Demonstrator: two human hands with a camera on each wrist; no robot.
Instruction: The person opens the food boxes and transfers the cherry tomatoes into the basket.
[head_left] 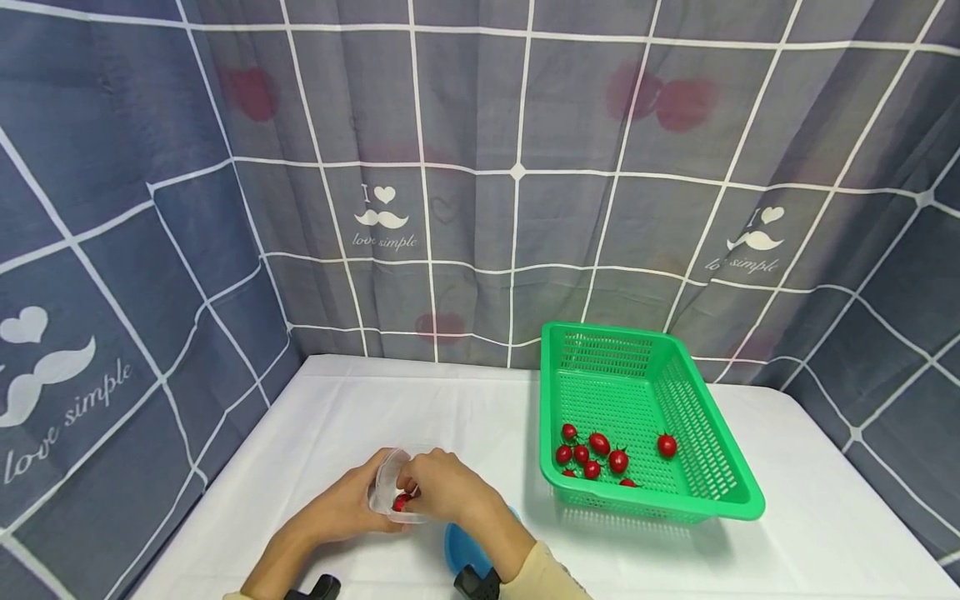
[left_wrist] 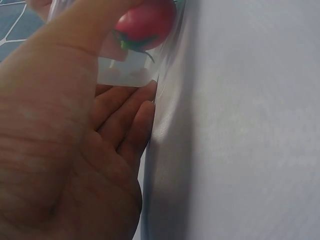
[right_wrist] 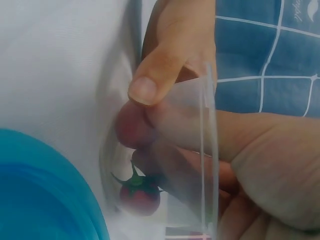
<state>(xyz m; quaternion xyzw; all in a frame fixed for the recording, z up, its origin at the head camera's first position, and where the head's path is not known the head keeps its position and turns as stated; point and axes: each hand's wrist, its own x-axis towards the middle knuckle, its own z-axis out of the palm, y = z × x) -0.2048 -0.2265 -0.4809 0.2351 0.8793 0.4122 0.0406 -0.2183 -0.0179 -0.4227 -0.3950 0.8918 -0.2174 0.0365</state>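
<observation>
My left hand (head_left: 341, 507) grips a clear plastic container (head_left: 384, 483) from its left side, the container tipped over with its mouth toward the right. Through that mouth reach the fingers of my right hand (head_left: 450, 490). In the right wrist view, they pinch a cherry tomato (right_wrist: 132, 125) inside, close to the wall. A second cherry tomato (right_wrist: 140, 197) with a green stem lies just below it. The left wrist view shows a red tomato (left_wrist: 147, 25) through the clear wall, above the left fingers.
A green basket (head_left: 727, 454) stands on the right of the white table (head_left: 360, 392), with several cherry tomatoes (head_left: 598, 443) gathered at its near left and one (head_left: 667, 445) apart. A round blue bowl (head_left: 461, 546) sits partly under the right forearm. Checked curtains (head_left: 480, 217) surround the table.
</observation>
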